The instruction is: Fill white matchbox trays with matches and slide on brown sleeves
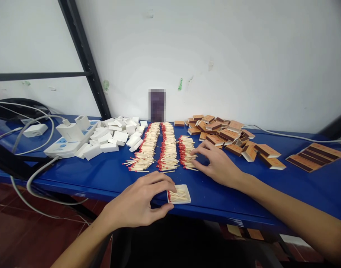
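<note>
My left hand (144,197) curls around the left end of a small white matchbox tray (189,193), with thumb and forefinger at its sides. Red-tipped matches (178,195) lie inside the tray, near the table's front edge. My right hand (219,163) reaches in from the right to the shortest row of matches (186,145), its thumb and fingertips closed about the wooden ends of some of them. Two longer rows, a middle row of matches (168,145) and a left row of matches (148,145), run back towards the wall.
White empty trays (114,136) are heaped at the back left, beside a power strip (67,143) with plugs and cables. Brown matchbox sleeves (226,134) form a pile at the back right. More sleeves in a flat row (315,156) lie farther right. A black shelf post (83,56) rises at left.
</note>
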`<state>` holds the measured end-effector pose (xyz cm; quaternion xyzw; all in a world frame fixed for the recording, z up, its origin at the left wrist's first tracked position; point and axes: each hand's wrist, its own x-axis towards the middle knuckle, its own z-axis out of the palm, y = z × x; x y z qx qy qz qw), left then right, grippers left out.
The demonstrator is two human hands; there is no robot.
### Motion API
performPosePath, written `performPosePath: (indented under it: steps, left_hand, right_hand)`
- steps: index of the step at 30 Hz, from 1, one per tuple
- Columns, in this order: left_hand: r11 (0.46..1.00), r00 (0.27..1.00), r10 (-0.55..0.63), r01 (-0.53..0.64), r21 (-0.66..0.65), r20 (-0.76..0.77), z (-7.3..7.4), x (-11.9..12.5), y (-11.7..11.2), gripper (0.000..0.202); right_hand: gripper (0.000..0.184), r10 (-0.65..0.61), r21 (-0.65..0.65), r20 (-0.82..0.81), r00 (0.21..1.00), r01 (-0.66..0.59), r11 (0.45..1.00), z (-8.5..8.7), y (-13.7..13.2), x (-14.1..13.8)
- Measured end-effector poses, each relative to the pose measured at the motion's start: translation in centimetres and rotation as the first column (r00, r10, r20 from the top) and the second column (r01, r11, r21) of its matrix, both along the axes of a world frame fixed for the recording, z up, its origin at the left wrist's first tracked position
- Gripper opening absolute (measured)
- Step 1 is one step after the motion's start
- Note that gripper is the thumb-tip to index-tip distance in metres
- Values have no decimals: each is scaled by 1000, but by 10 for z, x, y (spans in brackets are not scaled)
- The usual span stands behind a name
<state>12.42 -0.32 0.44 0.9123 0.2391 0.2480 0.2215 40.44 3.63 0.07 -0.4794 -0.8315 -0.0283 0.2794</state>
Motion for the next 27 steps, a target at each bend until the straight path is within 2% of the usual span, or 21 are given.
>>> performPosePath:
  steps: [10, 16, 20, 23, 27]
  left_hand:
    - [1000, 1000, -4, 4, 6, 2, 0, -1, -1, 24]
    - [1000, 1000, -5, 5, 10, 3, 1, -1, -2, 24]
    - [1000, 1000, -3, 3, 6, 3, 2, -1, -2, 23]
    - [1000, 1000, -1, 1, 3, 1, 2, -1, -2, 23]
    - [1000, 1000, -2, 2, 6, 1, 2, -1, -2, 24]
  right_hand:
    - [7, 91, -28, -29, 995, -92, 995, 0, -10, -2]
    - [6, 173, 3, -59, 983, -173, 985, 3, -18, 0]
    - [5, 239, -64, -26, 971, -240, 969, 8, -26, 1]
    - [7, 219, -128, 15, 976, -216, 968, 8, -29, 0]
    - [7, 145, -134, 61, 988, -136, 982, 6, -27, -1]
